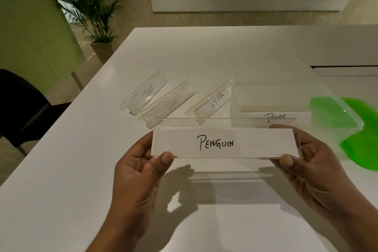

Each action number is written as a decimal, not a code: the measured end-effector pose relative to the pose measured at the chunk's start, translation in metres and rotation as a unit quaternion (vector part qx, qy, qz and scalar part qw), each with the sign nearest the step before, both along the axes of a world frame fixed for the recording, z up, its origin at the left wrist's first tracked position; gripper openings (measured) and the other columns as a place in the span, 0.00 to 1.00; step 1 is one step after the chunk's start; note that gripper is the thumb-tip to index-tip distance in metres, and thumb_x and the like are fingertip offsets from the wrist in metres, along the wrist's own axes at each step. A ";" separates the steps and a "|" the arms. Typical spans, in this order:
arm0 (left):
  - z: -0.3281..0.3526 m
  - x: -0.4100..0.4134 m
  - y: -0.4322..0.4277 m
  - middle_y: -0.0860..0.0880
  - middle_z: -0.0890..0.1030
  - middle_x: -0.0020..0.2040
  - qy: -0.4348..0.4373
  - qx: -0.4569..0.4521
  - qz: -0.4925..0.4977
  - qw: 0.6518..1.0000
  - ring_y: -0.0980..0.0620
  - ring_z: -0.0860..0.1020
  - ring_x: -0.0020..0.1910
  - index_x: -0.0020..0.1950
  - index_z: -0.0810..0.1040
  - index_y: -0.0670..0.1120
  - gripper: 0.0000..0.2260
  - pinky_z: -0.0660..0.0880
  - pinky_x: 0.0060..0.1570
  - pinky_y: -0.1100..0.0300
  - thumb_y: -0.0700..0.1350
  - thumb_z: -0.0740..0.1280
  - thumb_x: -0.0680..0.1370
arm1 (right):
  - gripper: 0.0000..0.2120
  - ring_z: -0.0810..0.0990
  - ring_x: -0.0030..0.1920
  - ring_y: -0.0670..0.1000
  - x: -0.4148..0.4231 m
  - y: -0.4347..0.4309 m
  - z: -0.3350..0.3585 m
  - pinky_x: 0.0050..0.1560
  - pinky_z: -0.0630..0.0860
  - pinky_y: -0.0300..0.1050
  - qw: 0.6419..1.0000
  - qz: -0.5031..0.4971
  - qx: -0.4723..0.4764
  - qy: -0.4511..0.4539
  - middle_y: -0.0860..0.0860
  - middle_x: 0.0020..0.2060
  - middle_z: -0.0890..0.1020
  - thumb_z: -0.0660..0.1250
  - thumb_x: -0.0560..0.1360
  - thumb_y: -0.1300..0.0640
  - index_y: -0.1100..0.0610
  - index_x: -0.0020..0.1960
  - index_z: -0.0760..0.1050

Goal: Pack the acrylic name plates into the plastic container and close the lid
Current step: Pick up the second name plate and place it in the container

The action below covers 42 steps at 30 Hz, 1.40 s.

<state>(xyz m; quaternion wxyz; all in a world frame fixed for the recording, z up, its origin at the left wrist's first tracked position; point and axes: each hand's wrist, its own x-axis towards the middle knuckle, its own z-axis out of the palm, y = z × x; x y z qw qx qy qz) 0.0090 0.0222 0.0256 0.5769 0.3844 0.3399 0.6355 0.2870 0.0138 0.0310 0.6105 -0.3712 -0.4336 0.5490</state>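
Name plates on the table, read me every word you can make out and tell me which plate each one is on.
"PENGUIN": paper insert of the plate held by the left hand and right hand.
"TIGER": far left plate on the table.
"DOG": plate beside it.
"ZEBRA": plate next to the container.
"BEAR": plate inside the container; first letter partly hidden, so likely.
No other text visible.

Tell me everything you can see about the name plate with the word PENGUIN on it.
The PENGUIN name plate is a long clear acrylic holder with a white paper strip inside, the word handwritten in black capitals. It is held above the white table, lengthwise and facing the camera, casting a shadow below. The left hand grips its left end and the right hand its right end, thumbs on the lower front edge. Nothing else appears to touch it.
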 end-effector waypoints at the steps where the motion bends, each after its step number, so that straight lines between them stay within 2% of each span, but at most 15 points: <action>1: 0.000 0.000 0.000 0.40 0.86 0.53 -0.002 -0.001 -0.003 1.000 0.44 0.84 0.52 0.59 0.82 0.44 0.32 0.80 0.48 0.60 0.54 0.84 0.58 | 0.23 0.84 0.48 0.55 0.000 0.000 0.000 0.46 0.80 0.40 1.000 -0.001 0.001 -0.002 0.58 0.48 0.85 0.67 0.61 0.71 0.57 0.54 0.81; 7: -0.001 0.000 -0.001 0.40 0.85 0.54 -0.002 -0.007 0.001 1.000 0.43 0.84 0.53 0.59 0.82 0.44 0.33 0.79 0.50 0.60 0.54 0.84 0.58 | 0.23 0.84 0.49 0.56 0.000 0.000 0.000 0.47 0.80 0.41 1.000 0.004 -0.003 -0.005 0.58 0.50 0.85 0.68 0.61 0.71 0.57 0.54 0.81; 13: 0.001 0.000 -0.001 0.40 0.85 0.54 -0.009 -0.004 -0.006 1.000 0.43 0.84 0.52 0.58 0.83 0.44 0.31 0.80 0.48 0.60 0.53 0.84 0.59 | 0.26 0.84 0.49 0.56 -0.001 -0.002 -0.001 0.50 0.80 0.42 1.000 0.014 -0.003 -0.011 0.59 0.51 0.84 0.74 0.59 0.67 0.58 0.57 0.80; 15: 0.002 0.000 -0.002 0.40 0.85 0.54 -0.010 -0.003 -0.008 1.000 0.44 0.84 0.52 0.58 0.83 0.45 0.30 0.80 0.48 0.60 0.53 0.84 0.59 | 0.25 0.84 0.49 0.55 -0.002 -0.002 -0.001 0.49 0.80 0.41 1.000 0.009 -0.003 -0.011 0.59 0.50 0.84 0.71 0.60 0.70 0.58 0.56 0.80; 18: 0.004 0.000 -0.002 0.41 0.85 0.54 -0.015 0.004 -0.015 1.000 0.44 0.84 0.53 0.58 0.83 0.45 0.29 0.80 0.48 0.60 0.52 0.83 0.60 | 0.23 0.85 0.47 0.54 -0.003 -0.003 0.000 0.44 0.81 0.41 1.000 -0.002 -0.004 -0.026 0.57 0.48 0.85 0.69 0.61 0.70 0.56 0.55 0.80; 22: 0.006 0.000 -0.002 0.40 0.85 0.55 -0.026 0.005 -0.023 0.999 0.44 0.84 0.53 0.59 0.83 0.44 0.30 0.81 0.48 0.59 0.50 0.83 0.60 | 0.24 0.84 0.46 0.53 -0.003 -0.005 0.002 0.44 0.81 0.42 0.999 0.001 0.003 -0.053 0.56 0.47 0.85 0.72 0.60 0.68 0.53 0.54 0.81; 23: 0.007 0.000 -0.002 0.40 0.85 0.55 -0.027 0.006 -0.023 0.999 0.44 0.84 0.53 0.59 0.82 0.44 0.30 0.81 0.48 0.59 0.50 0.84 0.59 | 0.26 0.83 0.47 0.53 -0.002 -0.006 0.004 0.45 0.81 0.43 0.998 0.003 0.004 -0.060 0.55 0.47 0.85 0.76 0.58 0.66 0.53 0.55 0.81; 25: 0.008 -0.001 -0.002 0.40 0.85 0.54 -0.025 0.008 -0.021 0.999 0.44 0.84 0.53 0.59 0.82 0.45 0.30 0.80 0.48 0.60 0.50 0.84 0.59 | 0.36 0.83 0.51 0.55 0.000 -0.005 0.007 0.49 0.81 0.47 0.997 0.011 0.010 -0.073 0.55 0.52 0.84 0.84 0.51 0.54 0.54 0.58 0.79; 27: 0.009 -0.002 -0.002 0.41 0.86 0.53 -0.012 0.013 -0.020 1.000 0.45 0.84 0.52 0.60 0.82 0.46 0.32 0.80 0.48 0.60 0.51 0.84 0.59 | 0.43 0.82 0.57 0.57 0.003 -0.004 0.015 0.54 0.79 0.52 0.996 0.006 0.024 -0.082 0.57 0.58 0.82 0.82 0.52 0.41 0.57 0.63 0.76; 29: 0.009 -0.003 -0.001 0.41 0.85 0.54 0.010 0.014 -0.017 1.000 0.44 0.84 0.53 0.60 0.82 0.47 0.33 0.80 0.48 0.60 0.53 0.84 0.58 | 0.43 0.80 0.60 0.57 0.009 -0.002 0.027 0.58 0.77 0.52 0.993 -0.029 0.043 -0.109 0.57 0.60 0.81 0.79 0.55 0.36 0.57 0.63 0.75; 33: 0.008 -0.002 -0.002 0.43 0.84 0.58 0.065 0.032 -0.028 0.997 0.44 0.84 0.54 0.62 0.81 0.49 0.33 0.80 0.47 0.59 0.54 0.83 0.58 | 0.26 0.82 0.58 0.53 0.015 -0.006 0.055 0.57 0.78 0.43 0.956 -0.084 0.125 -0.251 0.49 0.55 0.85 0.76 0.63 0.42 0.51 0.58 0.79; 35: 0.009 0.003 -0.003 0.44 0.84 0.58 0.082 0.047 -0.038 0.995 0.44 0.84 0.54 0.61 0.81 0.50 0.33 0.81 0.46 0.58 0.54 0.83 0.58 | 0.22 0.83 0.54 0.49 0.012 -0.011 0.064 0.54 0.78 0.39 0.927 -0.069 0.156 -0.335 0.46 0.52 0.85 0.76 0.65 0.42 0.48 0.56 0.81; 39: 0.013 0.016 -0.004 0.43 0.85 0.56 0.096 0.076 -0.058 0.991 0.44 0.84 0.52 0.58 0.82 0.48 0.32 0.81 0.43 0.58 0.53 0.84 0.56 | 0.24 0.82 0.52 0.44 0.002 -0.017 0.070 0.52 0.77 0.37 0.859 -0.035 0.174 -0.481 0.39 0.51 0.84 0.76 0.62 0.40 0.44 0.56 0.80; 42: 0.013 0.020 -0.003 0.41 0.84 0.56 0.103 0.090 -0.066 0.988 0.42 0.84 0.52 0.58 0.81 0.44 0.32 0.82 0.42 0.56 0.44 0.82 0.55 | 0.29 0.79 0.56 0.40 -0.004 -0.018 0.070 0.54 0.74 0.35 0.812 0.012 0.187 -0.552 0.37 0.54 0.81 0.77 0.60 0.38 0.45 0.59 0.79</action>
